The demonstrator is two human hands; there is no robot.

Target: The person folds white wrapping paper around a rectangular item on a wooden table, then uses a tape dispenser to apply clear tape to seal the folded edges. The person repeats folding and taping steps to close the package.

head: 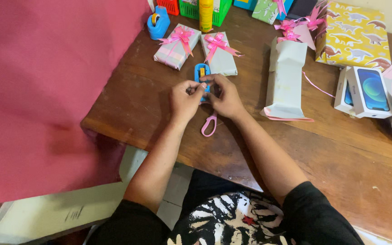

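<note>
Both my hands meet over the brown wooden table (341, 149). My left hand (184, 100) and my right hand (225, 97) pinch at a small blue tape dispenser (202, 72) with a yellow core, fingertips touching its near end. Under my right hand lies a pair of pink-handled scissors (209, 124), the blades hidden by the hand. Just beyond the dispenser sit two grey wrapped gifts with pink bows, one at the left (177, 45) and one at the right (219, 53).
A tall grey wrapped parcel (286, 79) lies to the right, with pink ribbon bows (296, 25) above it. Two white phone boxes (364, 90), a yellow dinosaur-print package (355, 34), a larger blue tape dispenser (158, 21) and a yellow bottle (206, 13) stand around. Red fabric (37, 90) hangs left.
</note>
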